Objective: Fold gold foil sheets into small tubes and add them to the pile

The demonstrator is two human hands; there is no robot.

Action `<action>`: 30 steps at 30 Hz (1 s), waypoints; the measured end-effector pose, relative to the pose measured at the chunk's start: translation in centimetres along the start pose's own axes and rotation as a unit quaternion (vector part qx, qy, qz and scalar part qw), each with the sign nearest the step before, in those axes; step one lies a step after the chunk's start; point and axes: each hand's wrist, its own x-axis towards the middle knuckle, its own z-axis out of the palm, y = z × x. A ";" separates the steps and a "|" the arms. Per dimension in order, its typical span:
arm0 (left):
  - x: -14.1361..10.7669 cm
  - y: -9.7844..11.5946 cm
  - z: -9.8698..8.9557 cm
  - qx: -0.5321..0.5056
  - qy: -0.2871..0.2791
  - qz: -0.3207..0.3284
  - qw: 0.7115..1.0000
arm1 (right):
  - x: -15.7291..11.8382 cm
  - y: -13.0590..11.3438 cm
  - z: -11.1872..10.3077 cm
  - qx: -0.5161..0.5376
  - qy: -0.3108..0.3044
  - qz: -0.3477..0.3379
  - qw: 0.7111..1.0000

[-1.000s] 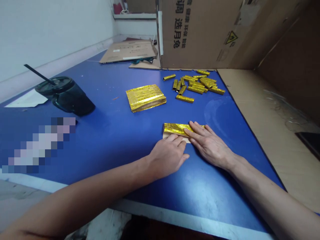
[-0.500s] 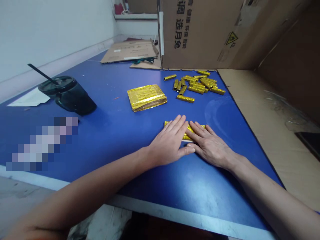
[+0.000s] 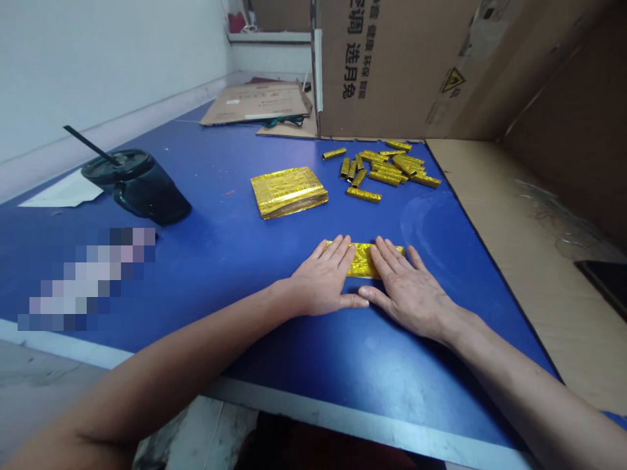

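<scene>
A flat strip of shiny gold paper [image 3: 363, 260] lies on the blue tabletop near the front edge. My left hand [image 3: 327, 277] rests on its left end, fingers stretched out and flat. On the right end lies my right hand [image 3: 404, 284], fingers also straight and spread. Both thumbs point inward and nearly meet just in front of the strip. Beyond my hands sits a stack of gold paper sheets [image 3: 289, 191]. Several small rolled or folded gold paper pieces [image 3: 386, 171] are heaped farther back on the right.
On the left stands a dark cup with a straw [image 3: 147, 189], beside a white sheet [image 3: 61, 190]. A pixelated object lies nearer the front left. Flattened cardboard [image 3: 257, 103] rests at the back. A large cardboard panel [image 3: 392, 72] rises behind, with cardboard [image 3: 494, 248] along the right.
My left hand has slid left along the gold strip, away from my right hand, uncovering more of its middle. The right hand stays almost in place. The view has shifted slightly.
</scene>
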 end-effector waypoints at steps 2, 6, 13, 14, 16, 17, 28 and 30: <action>0.0 -0.1 -0.1 0.009 -0.009 0.004 1.000 | 0.1 -0.9 -0.4 0.035 0.001 -0.039 0.999; 0.0 -0.2 0.1 0.023 -0.021 0.002 1.000 | 0.4 -1.3 0.0 0.087 -0.025 -0.087 0.992; 0.0 -0.3 0.1 -0.003 -0.005 -0.005 1.000 | -0.1 1.5 0.9 0.010 -0.025 0.022 0.999; 0.0 -0.4 0.0 -0.001 -0.010 -0.009 1.000 | -0.1 1.6 0.8 0.002 -0.025 0.026 0.999; 0.0 -0.8 -0.1 0.001 -0.020 -0.026 0.999 | -0.1 1.4 0.7 -0.011 -0.025 0.028 0.999; 0.0 -1.0 -0.2 0.001 -0.023 -0.035 0.999 | -0.1 1.3 0.7 -0.015 -0.025 0.030 0.999; 0.5 3.0 -1.3 -0.071 0.005 0.062 0.996 | 0.0 1.2 1.1 -0.018 -0.023 0.030 0.999; 0.9 2.8 -1.0 -0.078 -0.008 0.065 0.995 | 0.0 1.2 1.1 -0.018 -0.022 0.030 0.999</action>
